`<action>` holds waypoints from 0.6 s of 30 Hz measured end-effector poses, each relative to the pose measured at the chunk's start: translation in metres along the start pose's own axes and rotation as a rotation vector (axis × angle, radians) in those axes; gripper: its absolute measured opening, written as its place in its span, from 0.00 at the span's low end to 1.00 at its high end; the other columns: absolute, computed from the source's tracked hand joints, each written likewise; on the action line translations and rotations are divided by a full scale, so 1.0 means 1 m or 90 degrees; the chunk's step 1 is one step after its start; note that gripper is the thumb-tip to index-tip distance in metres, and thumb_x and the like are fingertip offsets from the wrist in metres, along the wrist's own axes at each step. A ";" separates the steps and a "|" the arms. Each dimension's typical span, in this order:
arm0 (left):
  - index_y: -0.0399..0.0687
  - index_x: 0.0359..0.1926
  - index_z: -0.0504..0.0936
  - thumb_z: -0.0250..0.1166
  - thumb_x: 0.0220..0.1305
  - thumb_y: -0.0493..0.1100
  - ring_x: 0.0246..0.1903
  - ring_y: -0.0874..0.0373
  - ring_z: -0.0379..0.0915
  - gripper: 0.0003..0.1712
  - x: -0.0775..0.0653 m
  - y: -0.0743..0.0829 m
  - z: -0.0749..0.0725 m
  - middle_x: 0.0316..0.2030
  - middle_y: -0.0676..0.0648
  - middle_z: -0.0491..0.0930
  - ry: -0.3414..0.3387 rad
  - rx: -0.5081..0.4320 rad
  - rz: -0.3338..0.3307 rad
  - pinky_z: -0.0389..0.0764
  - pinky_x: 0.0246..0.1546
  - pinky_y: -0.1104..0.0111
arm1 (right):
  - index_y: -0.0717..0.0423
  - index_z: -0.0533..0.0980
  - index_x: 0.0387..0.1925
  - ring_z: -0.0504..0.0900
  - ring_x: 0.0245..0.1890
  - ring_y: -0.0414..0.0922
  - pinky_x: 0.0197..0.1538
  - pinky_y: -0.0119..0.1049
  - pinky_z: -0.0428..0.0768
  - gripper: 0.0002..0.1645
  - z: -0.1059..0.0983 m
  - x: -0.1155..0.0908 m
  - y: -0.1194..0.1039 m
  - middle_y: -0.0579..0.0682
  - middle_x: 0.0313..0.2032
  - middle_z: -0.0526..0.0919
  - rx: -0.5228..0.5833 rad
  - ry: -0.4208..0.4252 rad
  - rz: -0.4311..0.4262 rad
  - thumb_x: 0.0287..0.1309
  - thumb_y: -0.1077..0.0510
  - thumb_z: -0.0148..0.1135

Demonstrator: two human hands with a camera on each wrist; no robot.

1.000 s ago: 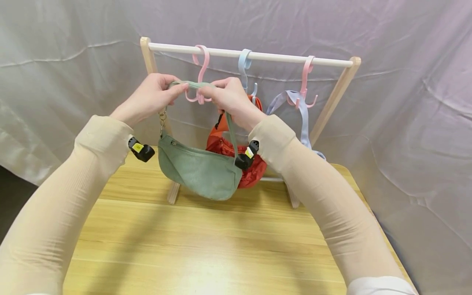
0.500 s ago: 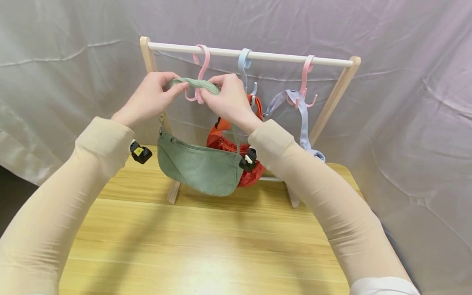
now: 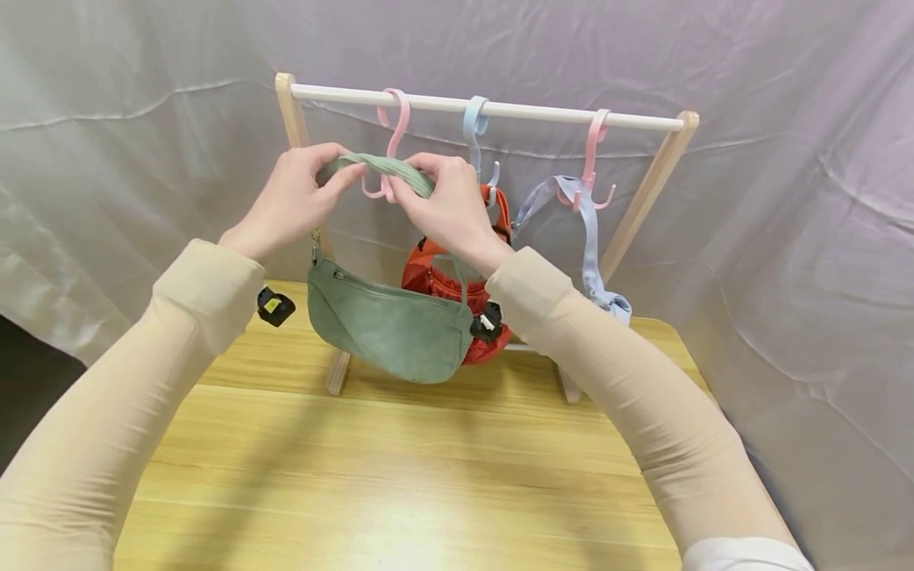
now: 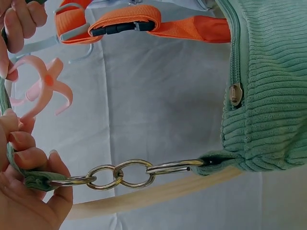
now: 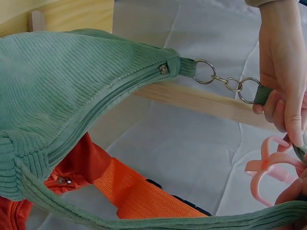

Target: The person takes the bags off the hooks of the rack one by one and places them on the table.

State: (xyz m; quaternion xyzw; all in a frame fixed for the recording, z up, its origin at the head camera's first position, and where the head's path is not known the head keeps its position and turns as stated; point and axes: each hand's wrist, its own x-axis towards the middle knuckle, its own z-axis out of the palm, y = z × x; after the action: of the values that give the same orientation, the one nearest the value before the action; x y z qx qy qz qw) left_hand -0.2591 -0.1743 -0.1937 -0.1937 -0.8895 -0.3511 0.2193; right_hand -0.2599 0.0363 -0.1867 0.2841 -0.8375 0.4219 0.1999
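Observation:
A green corduroy shoulder bag (image 3: pixel 389 329) hangs by its strap (image 3: pixel 393 168) from both hands, in front of the rack's left side. My left hand (image 3: pixel 296 194) pinches the strap near its metal ring chain (image 4: pixel 120 173). Thumb and fingers of my right hand (image 3: pixel 448 202) grip the strap a short way to the right. Between the hands, the stretch of strap overlaps the left pink hook (image 3: pixel 397 131) in the head view. The hook's prongs (image 4: pixel 48 81) show close beside the fingers in the left wrist view. In the right wrist view the bag's zipper (image 5: pixel 103 108) is closed.
A white rail (image 3: pixel 535 111) on wooden legs carries the hooks. On the blue hook (image 3: pixel 474 127) hangs a red bag (image 3: pixel 428 274) with an orange strap. A lavender strap (image 3: pixel 589 230) loops over the right pink hook (image 3: pixel 593 151). Grey cloth (image 3: pixel 785 238) drapes behind the wooden table (image 3: pixel 400 476).
The strap between the hands has twisted and shows more of its width than a second ago. The right hand has shifted slightly, and the bag hangs in nearly the same place.

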 end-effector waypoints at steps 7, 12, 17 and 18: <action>0.47 0.55 0.83 0.59 0.74 0.50 0.28 0.58 0.63 0.17 -0.004 -0.001 0.006 0.29 0.48 0.73 0.017 -0.022 0.014 0.64 0.34 0.70 | 0.53 0.86 0.46 0.66 0.20 0.38 0.28 0.29 0.65 0.12 0.002 -0.007 0.005 0.44 0.20 0.77 0.028 0.002 -0.007 0.65 0.53 0.65; 0.47 0.57 0.81 0.61 0.73 0.48 0.28 0.58 0.63 0.17 -0.009 -0.001 0.009 0.30 0.48 0.73 0.040 -0.036 0.023 0.64 0.33 0.71 | 0.51 0.83 0.54 0.68 0.22 0.40 0.30 0.30 0.66 0.17 0.003 -0.013 0.007 0.46 0.24 0.81 0.036 -0.006 0.015 0.65 0.54 0.64; 0.43 0.50 0.82 0.61 0.73 0.49 0.26 0.59 0.63 0.15 -0.013 -0.001 0.013 0.27 0.49 0.71 0.060 -0.043 0.025 0.63 0.31 0.71 | 0.49 0.81 0.56 0.71 0.19 0.42 0.28 0.31 0.68 0.19 0.004 -0.018 0.010 0.49 0.20 0.78 0.042 -0.004 0.021 0.65 0.53 0.65; 0.42 0.49 0.83 0.61 0.73 0.49 0.26 0.59 0.62 0.15 -0.013 -0.001 0.014 0.26 0.49 0.71 0.063 -0.044 0.026 0.63 0.31 0.71 | 0.49 0.80 0.56 0.74 0.18 0.41 0.27 0.31 0.69 0.19 0.004 -0.019 0.011 0.49 0.20 0.79 0.048 -0.006 0.022 0.65 0.53 0.65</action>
State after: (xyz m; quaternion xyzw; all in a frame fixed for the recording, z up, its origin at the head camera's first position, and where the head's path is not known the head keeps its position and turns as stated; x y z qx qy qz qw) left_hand -0.2522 -0.1679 -0.2103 -0.2018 -0.8607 -0.3860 0.2636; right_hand -0.2529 0.0438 -0.2059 0.2786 -0.8269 0.4550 0.1778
